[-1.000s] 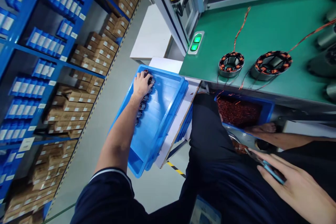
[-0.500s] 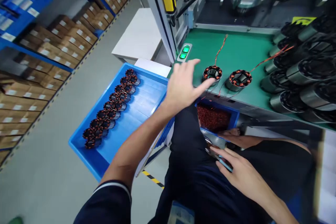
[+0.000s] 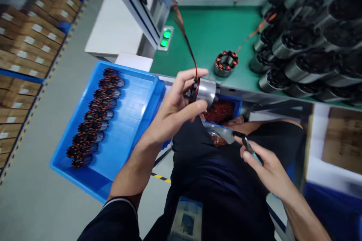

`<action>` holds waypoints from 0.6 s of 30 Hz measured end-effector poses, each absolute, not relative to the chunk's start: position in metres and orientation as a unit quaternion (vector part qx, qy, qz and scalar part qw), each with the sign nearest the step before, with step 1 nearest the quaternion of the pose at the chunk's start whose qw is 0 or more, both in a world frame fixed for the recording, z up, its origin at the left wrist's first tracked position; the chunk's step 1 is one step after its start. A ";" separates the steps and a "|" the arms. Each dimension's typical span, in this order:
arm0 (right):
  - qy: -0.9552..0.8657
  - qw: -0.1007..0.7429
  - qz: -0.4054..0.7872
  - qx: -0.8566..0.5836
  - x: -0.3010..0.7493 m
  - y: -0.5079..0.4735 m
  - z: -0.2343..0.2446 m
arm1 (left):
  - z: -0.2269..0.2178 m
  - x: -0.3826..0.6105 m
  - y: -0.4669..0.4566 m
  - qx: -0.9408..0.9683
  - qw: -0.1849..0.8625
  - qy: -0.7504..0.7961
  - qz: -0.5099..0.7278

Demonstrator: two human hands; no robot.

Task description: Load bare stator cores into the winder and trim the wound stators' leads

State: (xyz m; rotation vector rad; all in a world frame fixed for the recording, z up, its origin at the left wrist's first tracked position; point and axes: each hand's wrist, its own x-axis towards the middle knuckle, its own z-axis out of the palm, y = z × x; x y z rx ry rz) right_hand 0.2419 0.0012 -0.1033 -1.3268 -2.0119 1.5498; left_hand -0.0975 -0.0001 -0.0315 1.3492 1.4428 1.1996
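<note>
My left hand [image 3: 177, 107] grips a motor stator [image 3: 206, 92] by its sides, tipped over so the silver wall faces right. A twisted copper lead [image 3: 186, 39] rises from its wound end past my fingers. Lower right, my right hand [image 3: 263, 160] is closed around pliers [image 3: 249, 147] with light-blue handles; their jaws point up and left, apart from the stator, and are too blurred to read. A second stator [image 3: 226, 63] with orange windings stands upright on the green bench top [image 3: 203, 34], its lead running up to the right.
Many bare stator cores [image 3: 308, 66] are stacked at the bench's right. Left of me, a blue tray [image 3: 132, 101] holds rows of wound stators [image 3: 93, 115]. Under the bench edge sits a blue bin of copper scraps [image 3: 219, 111]. Green-lit buttons [image 3: 165, 38] are set into the bench.
My left hand has closed on the left-hand stator and lifted it off the bench, tilting it towards me. My right hand has raised the pliers slightly. The view has shifted right and down.
</note>
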 end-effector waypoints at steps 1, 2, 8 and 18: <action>-0.703 0.169 0.524 -0.450 0.240 0.006 -0.091 | -0.036 -0.086 -0.012 0.501 0.479 0.532 0.486; -0.712 0.207 0.506 -0.441 0.237 0.011 -0.079 | -0.041 -0.073 -0.023 0.469 0.539 0.497 0.492; -0.753 0.298 0.397 -0.431 0.199 0.029 -0.017 | -0.071 -0.011 -0.061 0.453 0.606 0.457 0.468; -0.675 0.328 0.500 -0.432 0.197 0.027 -0.039 | -0.073 -0.006 -0.066 0.539 0.432 0.531 0.491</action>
